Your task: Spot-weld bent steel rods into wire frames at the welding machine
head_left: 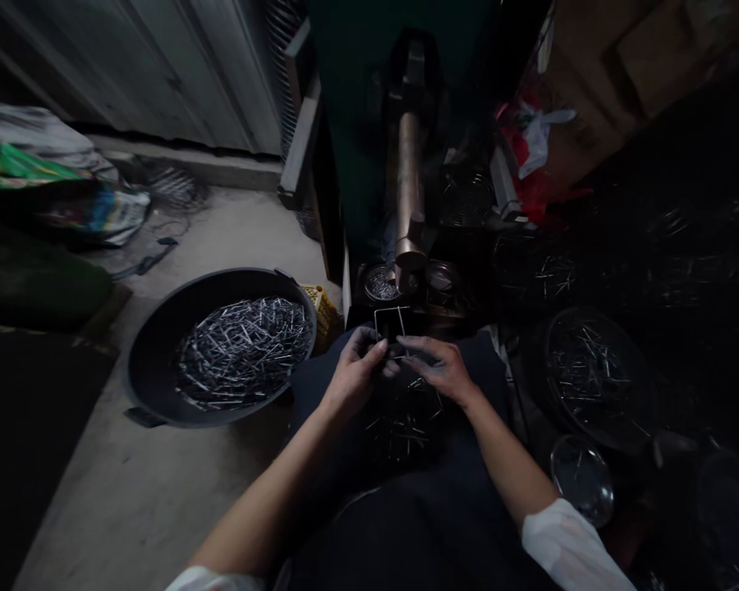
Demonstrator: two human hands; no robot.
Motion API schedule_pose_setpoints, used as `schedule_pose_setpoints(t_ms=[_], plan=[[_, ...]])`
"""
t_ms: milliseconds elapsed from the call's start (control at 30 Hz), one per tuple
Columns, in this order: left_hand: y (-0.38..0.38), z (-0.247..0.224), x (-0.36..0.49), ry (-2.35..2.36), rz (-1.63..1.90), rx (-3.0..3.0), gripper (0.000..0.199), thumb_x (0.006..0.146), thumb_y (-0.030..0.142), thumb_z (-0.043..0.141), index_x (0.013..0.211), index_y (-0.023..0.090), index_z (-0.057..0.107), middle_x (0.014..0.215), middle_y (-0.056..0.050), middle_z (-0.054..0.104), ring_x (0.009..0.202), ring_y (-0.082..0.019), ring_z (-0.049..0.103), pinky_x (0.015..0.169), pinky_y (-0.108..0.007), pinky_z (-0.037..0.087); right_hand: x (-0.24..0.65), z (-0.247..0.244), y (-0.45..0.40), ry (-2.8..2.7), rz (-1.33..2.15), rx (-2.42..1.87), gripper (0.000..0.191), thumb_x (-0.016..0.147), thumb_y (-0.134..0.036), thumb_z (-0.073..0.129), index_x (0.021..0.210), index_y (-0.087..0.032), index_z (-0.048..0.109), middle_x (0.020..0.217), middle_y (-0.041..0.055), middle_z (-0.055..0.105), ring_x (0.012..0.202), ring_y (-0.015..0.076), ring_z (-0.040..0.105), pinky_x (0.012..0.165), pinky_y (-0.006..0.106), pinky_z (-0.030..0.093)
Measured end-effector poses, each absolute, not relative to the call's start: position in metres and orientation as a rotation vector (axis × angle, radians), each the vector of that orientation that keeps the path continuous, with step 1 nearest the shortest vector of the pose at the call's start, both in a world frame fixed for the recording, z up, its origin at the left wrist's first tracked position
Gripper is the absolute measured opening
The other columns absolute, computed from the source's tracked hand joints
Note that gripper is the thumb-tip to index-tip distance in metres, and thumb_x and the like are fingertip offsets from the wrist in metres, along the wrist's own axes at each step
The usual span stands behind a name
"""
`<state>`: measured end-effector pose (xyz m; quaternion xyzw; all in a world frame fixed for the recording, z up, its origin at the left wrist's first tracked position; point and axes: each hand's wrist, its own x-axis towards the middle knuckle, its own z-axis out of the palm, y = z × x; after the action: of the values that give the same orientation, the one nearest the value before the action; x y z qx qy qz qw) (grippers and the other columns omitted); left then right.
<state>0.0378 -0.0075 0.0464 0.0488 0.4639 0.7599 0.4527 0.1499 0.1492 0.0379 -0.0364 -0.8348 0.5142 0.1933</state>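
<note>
Between my hands stands a thin bent wire frame, shaped like an open rectangle. My left hand pinches its left side with thumb and fingers. At the frame's right side, the fingertips of my right hand close on the wire. Below the hands, more bent wire pieces lie on my dark-clothed lap. Just beyond the frame, the thick metal rod of a machine points down towards me. Under its end sits a round dish of small metal bits.
On the left a big black basin holds a heap of metal wire pieces, with a yellow crate behind it. To the right are a dark basin with wire pieces and a shiny round bowl. Plastic sacks lie far left.
</note>
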Motion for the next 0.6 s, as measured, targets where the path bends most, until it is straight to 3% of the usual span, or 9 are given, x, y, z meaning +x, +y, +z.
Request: schedule_pose_setpoints(t_ms=[600], plan=[[-0.0019, 0.0477, 0.0325, 1.172, 1.856, 0.142, 0.036, 0.079, 0.035, 0.080, 0.093, 0.022, 0.049, 0.069, 0.004, 0.064, 0.051, -0.008, 0.060, 0.051, -0.017, 0.047, 0.1457, 0.0413, 0.1507, -2.278, 1.541, -0.206, 0.032, 0.089, -0.034, 0.073, 0.121, -0.031, 0.073, 0.119, 0.0015, 0.075, 0.110, 0.0212, 0.072, 0.102, 0.037, 0.056]])
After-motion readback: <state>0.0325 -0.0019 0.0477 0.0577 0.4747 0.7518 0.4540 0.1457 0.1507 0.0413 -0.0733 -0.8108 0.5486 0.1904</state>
